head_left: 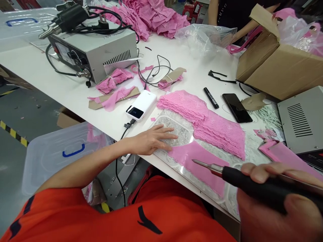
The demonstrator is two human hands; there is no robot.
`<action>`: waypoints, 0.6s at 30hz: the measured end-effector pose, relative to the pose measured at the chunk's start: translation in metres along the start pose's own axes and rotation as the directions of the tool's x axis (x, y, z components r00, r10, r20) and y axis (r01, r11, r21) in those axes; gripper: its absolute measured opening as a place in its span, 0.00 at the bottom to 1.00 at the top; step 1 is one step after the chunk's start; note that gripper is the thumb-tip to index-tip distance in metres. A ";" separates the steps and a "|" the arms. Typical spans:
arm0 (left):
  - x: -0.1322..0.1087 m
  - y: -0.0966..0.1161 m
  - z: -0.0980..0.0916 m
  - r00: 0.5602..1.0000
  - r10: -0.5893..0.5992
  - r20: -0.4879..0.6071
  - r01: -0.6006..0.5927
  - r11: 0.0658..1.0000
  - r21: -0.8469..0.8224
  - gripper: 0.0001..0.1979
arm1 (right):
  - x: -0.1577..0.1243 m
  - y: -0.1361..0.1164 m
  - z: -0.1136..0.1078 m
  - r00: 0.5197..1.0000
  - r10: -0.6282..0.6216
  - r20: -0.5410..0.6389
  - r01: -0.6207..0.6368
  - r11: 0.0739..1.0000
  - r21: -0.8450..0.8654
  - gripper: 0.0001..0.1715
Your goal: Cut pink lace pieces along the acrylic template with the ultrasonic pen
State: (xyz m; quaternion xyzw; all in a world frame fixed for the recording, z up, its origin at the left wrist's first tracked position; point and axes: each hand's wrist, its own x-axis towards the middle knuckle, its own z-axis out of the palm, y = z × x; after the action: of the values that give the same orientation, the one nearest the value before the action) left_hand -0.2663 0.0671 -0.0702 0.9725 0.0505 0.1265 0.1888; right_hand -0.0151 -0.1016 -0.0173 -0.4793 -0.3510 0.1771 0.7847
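My right hand (pixel 275 198) is closed around a black-handled tool with a pointed metal tip (pixel 252 185), which looks like a soldering iron. Its tip hovers above, or touches, a smooth pink fabric piece (pixel 202 164); I cannot tell which. The fabric lies flat on a clear plastic template (pixel 174 122) with rounded outlines, over a greyish speckled surface. My left hand (pixel 153 138) lies palm down on the template with fingers spread, fingertips by the fabric's left end. Just behind the fabric are overlapping stacks of pink lace pieces (pixel 217 127).
A white power bank (pixel 141 105) sits left of the lace, with a black marker (pixel 211 98) and phone (pixel 237 107) to its right. A grey control box (pixel 93 50) stands back left, a cardboard box (pixel 282 67) back right. Across the table, another person's arm (pixel 246 30) shows.
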 end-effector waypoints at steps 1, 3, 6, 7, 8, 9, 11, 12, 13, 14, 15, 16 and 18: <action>0.000 0.000 0.001 1.000 -0.002 -0.002 0.002 1.000 0.004 0.26 | -0.001 0.002 0.013 0.999 -0.011 0.053 0.010 1.000 0.016 0.11; 0.000 0.000 0.002 1.000 0.001 -0.014 -0.001 1.000 0.014 0.26 | -0.004 0.006 0.030 0.991 -0.016 0.135 0.011 0.999 0.040 0.11; 0.000 0.001 0.004 1.000 0.008 -0.024 -0.007 0.999 0.046 0.24 | -0.010 0.013 0.041 0.982 -0.004 0.189 -0.007 0.998 0.056 0.11; -0.001 0.001 0.004 1.000 0.005 -0.021 -0.004 0.998 0.061 0.23 | -0.011 0.015 0.043 0.980 -0.006 0.199 -0.006 0.998 0.061 0.11; 0.000 0.001 0.004 1.000 0.000 -0.017 0.001 0.997 0.075 0.23 | -0.012 0.017 0.045 0.978 -0.005 0.210 -0.009 0.998 0.066 0.11; 0.000 0.002 0.005 1.000 -0.005 -0.014 0.006 0.996 0.086 0.23 | -0.013 0.018 0.046 0.975 -0.004 0.223 -0.013 0.997 0.072 0.11; 0.000 0.003 0.005 1.000 -0.011 -0.013 0.012 0.995 0.100 0.24 | -0.014 0.021 0.049 0.968 -0.004 0.249 -0.019 0.996 0.090 0.10; 0.000 0.003 0.005 1.000 -0.011 -0.017 0.012 0.994 0.105 0.24 | -0.014 0.021 0.051 0.966 -0.010 0.260 -0.018 0.994 0.105 0.10; 0.000 0.003 0.005 1.000 -0.008 -0.021 0.010 0.994 0.107 0.24 | -0.015 0.022 0.052 0.963 -0.016 0.269 -0.017 0.993 0.119 0.10; 0.000 0.003 0.005 1.000 -0.006 -0.024 0.009 0.994 0.109 0.23 | -0.015 0.022 0.053 0.960 -0.023 0.279 -0.015 0.991 0.132 0.10; 0.000 0.003 0.005 1.000 -0.006 -0.024 0.009 0.994 0.110 0.23 | -0.016 0.022 0.054 0.958 -0.030 0.286 -0.011 0.990 0.143 0.10; 0.000 0.003 0.005 1.000 -0.008 -0.022 0.011 0.994 0.111 0.22 | -0.016 0.023 0.055 0.955 -0.037 0.293 -0.007 0.989 0.149 0.10; 0.000 0.003 0.005 1.000 -0.014 -0.016 0.015 0.994 0.108 0.22 | -0.017 0.023 0.056 0.949 -0.050 0.310 0.002 0.988 0.154 0.10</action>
State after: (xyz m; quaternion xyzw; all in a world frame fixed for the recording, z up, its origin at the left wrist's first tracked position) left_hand -0.2643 0.0627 -0.0740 0.9799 0.0657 0.1298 0.1363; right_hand -0.0662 -0.0657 -0.0279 -0.3793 -0.4626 0.2668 0.7556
